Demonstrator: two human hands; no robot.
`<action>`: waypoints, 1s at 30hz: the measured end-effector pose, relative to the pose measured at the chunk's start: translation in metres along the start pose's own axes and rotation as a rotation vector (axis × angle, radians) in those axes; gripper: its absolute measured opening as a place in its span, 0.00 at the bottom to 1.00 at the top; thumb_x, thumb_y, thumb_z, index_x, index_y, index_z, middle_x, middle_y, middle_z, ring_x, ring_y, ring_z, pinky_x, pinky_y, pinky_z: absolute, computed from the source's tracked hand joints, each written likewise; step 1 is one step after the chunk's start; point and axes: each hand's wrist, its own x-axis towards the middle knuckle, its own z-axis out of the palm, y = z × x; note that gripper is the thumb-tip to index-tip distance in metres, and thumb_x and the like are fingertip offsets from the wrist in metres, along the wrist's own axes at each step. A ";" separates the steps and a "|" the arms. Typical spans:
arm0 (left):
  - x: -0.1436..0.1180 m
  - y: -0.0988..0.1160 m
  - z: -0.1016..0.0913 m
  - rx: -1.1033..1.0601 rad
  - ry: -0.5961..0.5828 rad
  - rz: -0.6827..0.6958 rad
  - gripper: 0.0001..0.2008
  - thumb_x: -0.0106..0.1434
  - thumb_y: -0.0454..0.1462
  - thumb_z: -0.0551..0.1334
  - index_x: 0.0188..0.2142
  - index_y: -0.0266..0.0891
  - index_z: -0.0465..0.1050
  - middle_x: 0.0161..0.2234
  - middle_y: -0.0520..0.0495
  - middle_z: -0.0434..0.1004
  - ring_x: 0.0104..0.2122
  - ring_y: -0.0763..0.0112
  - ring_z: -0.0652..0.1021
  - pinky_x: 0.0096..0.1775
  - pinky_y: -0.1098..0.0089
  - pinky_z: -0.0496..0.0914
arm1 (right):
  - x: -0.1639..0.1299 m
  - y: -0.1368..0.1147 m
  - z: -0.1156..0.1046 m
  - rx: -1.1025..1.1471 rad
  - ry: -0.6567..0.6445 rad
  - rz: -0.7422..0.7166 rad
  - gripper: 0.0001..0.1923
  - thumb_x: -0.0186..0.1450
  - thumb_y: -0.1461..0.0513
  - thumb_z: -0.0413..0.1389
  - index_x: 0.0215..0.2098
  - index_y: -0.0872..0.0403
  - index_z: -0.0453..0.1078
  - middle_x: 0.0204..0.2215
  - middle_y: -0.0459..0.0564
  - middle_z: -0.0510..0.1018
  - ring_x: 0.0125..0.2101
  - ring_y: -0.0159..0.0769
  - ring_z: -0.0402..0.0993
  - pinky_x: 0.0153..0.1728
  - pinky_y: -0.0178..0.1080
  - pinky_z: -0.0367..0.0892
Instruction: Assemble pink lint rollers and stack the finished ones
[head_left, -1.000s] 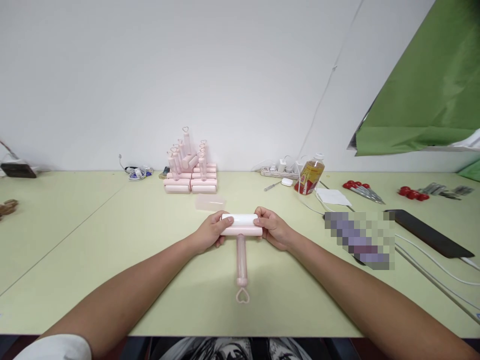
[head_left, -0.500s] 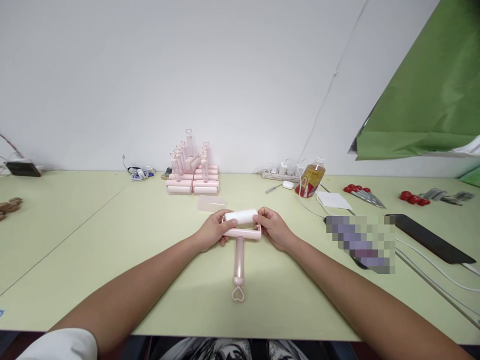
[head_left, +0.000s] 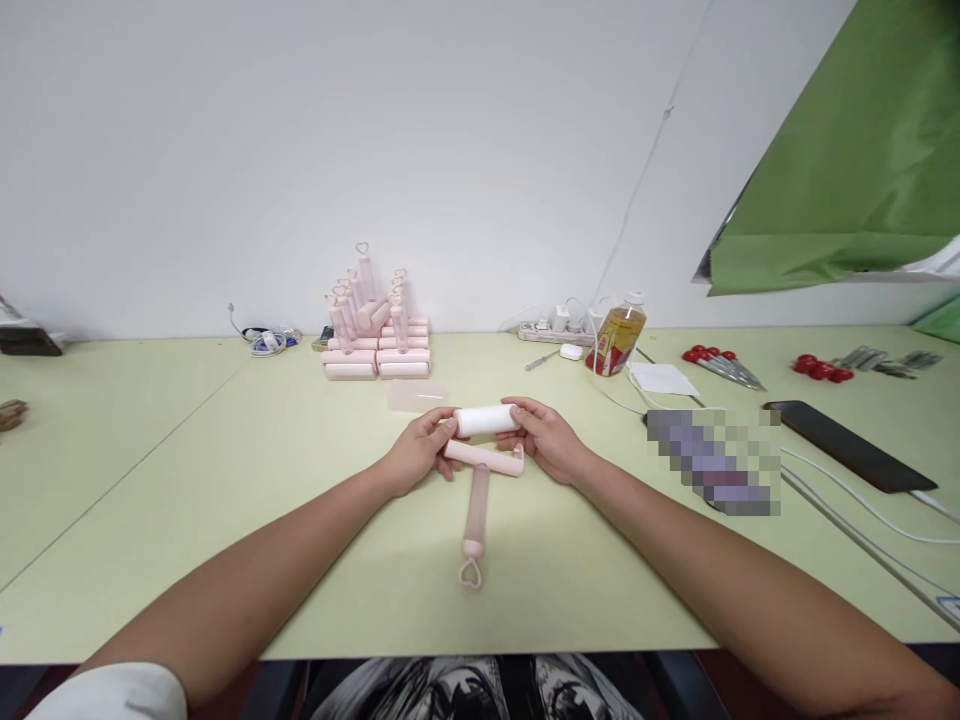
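Your left hand (head_left: 420, 448) and your right hand (head_left: 544, 436) each pinch one end of the white roll (head_left: 486, 420), so it lies sideways between them, lifted just above the pink roller holder (head_left: 480, 478), whose heart-tipped handle points back toward you. The holder rests on a pale green table (head_left: 225, 480) by a white wall, with a pile of pink rollers (head_left: 373, 335) at the back and a bottle (head_left: 616, 341) off to the right. Your fingers are curled shut on the roll's ends, and your left fingers also touch the holder's bar.
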 end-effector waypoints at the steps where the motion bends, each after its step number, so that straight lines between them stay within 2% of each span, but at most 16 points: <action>1: 0.000 0.000 0.001 0.022 0.027 0.014 0.25 0.60 0.49 0.61 0.51 0.38 0.66 0.33 0.47 0.74 0.22 0.73 0.76 0.18 0.74 0.70 | 0.000 0.000 0.000 -0.004 -0.001 -0.002 0.09 0.63 0.62 0.58 0.42 0.53 0.71 0.30 0.48 0.76 0.26 0.33 0.75 0.30 0.38 0.77; 5: -0.003 0.000 0.002 0.188 0.148 0.121 0.21 0.60 0.48 0.60 0.46 0.36 0.71 0.26 0.52 0.70 0.16 0.80 0.68 0.15 0.77 0.64 | -0.001 -0.001 0.001 -0.013 0.011 0.001 0.08 0.64 0.63 0.57 0.42 0.53 0.70 0.29 0.48 0.76 0.26 0.32 0.75 0.29 0.38 0.77; 9: -0.005 -0.001 0.002 0.250 0.154 0.174 0.18 0.60 0.47 0.61 0.43 0.36 0.72 0.22 0.56 0.66 0.15 0.80 0.65 0.17 0.76 0.62 | -0.002 -0.002 0.002 0.008 0.022 0.015 0.08 0.65 0.64 0.55 0.43 0.54 0.69 0.29 0.48 0.76 0.25 0.32 0.76 0.28 0.38 0.77; 21: -0.006 0.002 -0.001 0.255 0.118 0.126 0.15 0.57 0.45 0.63 0.38 0.36 0.74 0.22 0.54 0.70 0.16 0.78 0.67 0.19 0.75 0.61 | -0.004 -0.004 0.003 -0.031 0.010 0.025 0.09 0.65 0.65 0.55 0.44 0.55 0.69 0.28 0.47 0.76 0.25 0.32 0.76 0.29 0.37 0.77; 26: -0.007 0.004 -0.001 0.230 0.147 0.095 0.15 0.55 0.43 0.63 0.38 0.35 0.75 0.20 0.54 0.69 0.16 0.77 0.68 0.19 0.75 0.62 | -0.005 -0.007 0.003 0.044 0.018 0.039 0.12 0.65 0.64 0.51 0.46 0.57 0.69 0.28 0.51 0.78 0.26 0.36 0.78 0.31 0.41 0.78; 30: -0.005 0.008 -0.003 0.189 0.157 0.046 0.13 0.53 0.41 0.63 0.34 0.35 0.76 0.22 0.51 0.72 0.17 0.76 0.70 0.20 0.74 0.66 | -0.004 -0.010 -0.002 0.038 -0.026 0.065 0.14 0.61 0.66 0.53 0.45 0.58 0.70 0.29 0.53 0.80 0.26 0.38 0.79 0.30 0.42 0.78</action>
